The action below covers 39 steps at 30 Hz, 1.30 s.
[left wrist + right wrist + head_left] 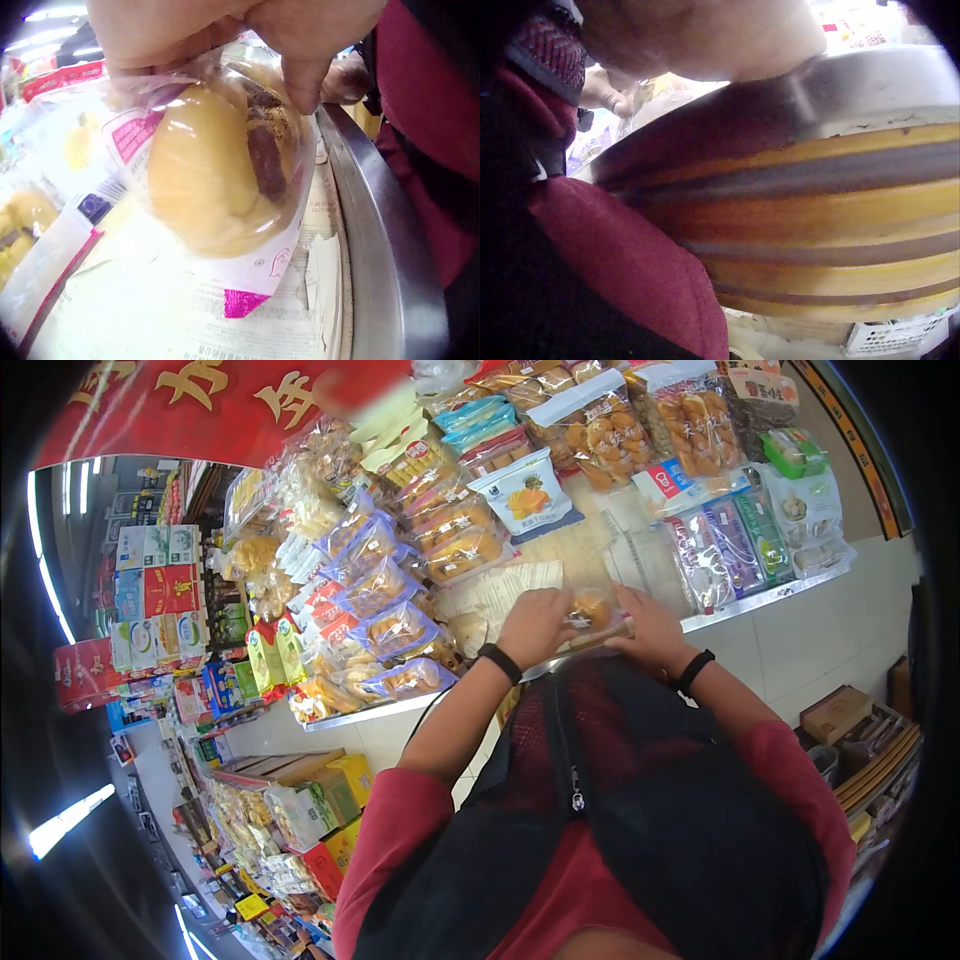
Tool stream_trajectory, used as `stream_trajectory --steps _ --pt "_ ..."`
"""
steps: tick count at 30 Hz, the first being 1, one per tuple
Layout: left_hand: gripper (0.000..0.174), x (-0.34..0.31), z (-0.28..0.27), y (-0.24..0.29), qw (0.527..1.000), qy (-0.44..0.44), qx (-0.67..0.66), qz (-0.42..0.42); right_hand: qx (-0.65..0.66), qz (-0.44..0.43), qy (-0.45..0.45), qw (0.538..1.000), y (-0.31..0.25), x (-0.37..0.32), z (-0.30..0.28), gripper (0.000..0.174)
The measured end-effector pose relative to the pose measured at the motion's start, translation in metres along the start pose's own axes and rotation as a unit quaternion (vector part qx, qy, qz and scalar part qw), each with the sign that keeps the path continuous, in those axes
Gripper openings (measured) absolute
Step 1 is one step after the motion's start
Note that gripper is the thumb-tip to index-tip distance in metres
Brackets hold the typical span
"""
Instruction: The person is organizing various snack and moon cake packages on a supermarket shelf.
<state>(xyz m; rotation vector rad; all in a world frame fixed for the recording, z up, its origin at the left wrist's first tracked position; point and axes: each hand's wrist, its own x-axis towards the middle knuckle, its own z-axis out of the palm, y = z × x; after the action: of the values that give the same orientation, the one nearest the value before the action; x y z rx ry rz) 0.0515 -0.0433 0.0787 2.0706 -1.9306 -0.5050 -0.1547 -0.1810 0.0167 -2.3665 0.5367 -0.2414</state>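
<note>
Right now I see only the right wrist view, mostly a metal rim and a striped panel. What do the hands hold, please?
Observer: A packaged bun. The left hand grips it from above.
Operator: And the right hand?
Observer: The right hand holds its other side, just above the shelf edge.
Operator: What lies under it?
Observer: Printed newspaper, spread over the shelf.

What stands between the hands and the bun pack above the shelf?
Nothing visible does. The fingers of the left hand already grip the pack at its top, and the right hand holds its other side. The pack hangs just above the newspaper on the shelf.
</note>
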Motion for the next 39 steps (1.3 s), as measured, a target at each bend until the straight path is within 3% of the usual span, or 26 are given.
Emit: stream_trajectory --steps 3,5,8,10,11,12,14,16,19,21,27,31,33,37,39 --pt "0.061 0.009 0.008 0.013 0.999 -0.005 -0.001 0.050 0.027 -0.015 0.016 0.999 0.006 0.002 0.003 0.082" --pt "0.064 0.013 0.014 0.008 0.997 -0.021 -0.002 0.078 0.013 0.040 -0.048 0.998 0.006 0.004 0.002 0.076" --pt "0.062 0.016 0.008 -0.002 0.993 -0.081 -0.046 0.071 -0.006 0.064 -0.065 0.996 0.011 0.003 0.009 0.067" --pt "0.057 0.017 0.000 -0.035 0.999 -0.024 -0.033 0.030 -0.018 0.069 -0.057 0.996 0.006 0.003 0.008 0.063" --pt "0.052 0.015 -0.002 -0.056 0.995 0.096 -0.018 -0.005 -0.031 0.067 -0.050 0.996 0.005 0.004 0.007 0.059" --pt "0.051 0.015 -0.026 -0.070 0.991 0.106 0.019 -0.083 -0.032 0.073 -0.049 0.996 0.004 0.004 0.007 0.059" --pt "0.054 0.013 -0.045 -0.112 0.971 0.137 0.132 -0.145 -0.041 0.036 -0.011 0.998 0.002 0.001 0.009 0.055" --pt "0.063 0.005 -0.054 -0.132 0.952 0.059 0.219 -0.207 -0.044 0.032 0.006 0.999 -0.003 0.001 0.007 0.055" --pt "0.065 0.005 -0.056 -0.143 0.949 -0.028 0.234 -0.211 -0.058 0.035 0.018 0.998 -0.005 0.006 0.005 0.055" --pt "0.060 -0.001 -0.048 -0.142 0.949 -0.064 0.234 -0.203 -0.063 0.042 0.007 0.997 -0.011 0.007 0.002 0.055" --pt "0.039 -0.007 -0.046 -0.145 0.956 -0.010 0.259 -0.135 -0.070 0.047 0.002 0.996 -0.007 0.009 0.005 0.058" --pt "0.036 0.004 -0.080 -0.099 0.979 0.018 0.182 -0.092 -0.054 0.018 0.000 0.998 -0.002 0.005 0.008 0.060" --pt "0.036 0.030 -0.085 -0.077 0.994 -0.041 0.062 -0.085 -0.040 0.010 -0.005 0.999 0.002 0.005 0.007 0.060" --pt "0.039 0.097 -0.041 -0.069 0.997 -0.051 0.038 -0.032 -0.034 -0.003 -0.013 0.999 0.001 0.004 0.002 0.059" --pt "0.042 0.131 -0.017 -0.070 0.991 -0.133 -0.008 -0.008 -0.040 -0.018 0.013 0.999 -0.002 0.001 0.000 0.057"
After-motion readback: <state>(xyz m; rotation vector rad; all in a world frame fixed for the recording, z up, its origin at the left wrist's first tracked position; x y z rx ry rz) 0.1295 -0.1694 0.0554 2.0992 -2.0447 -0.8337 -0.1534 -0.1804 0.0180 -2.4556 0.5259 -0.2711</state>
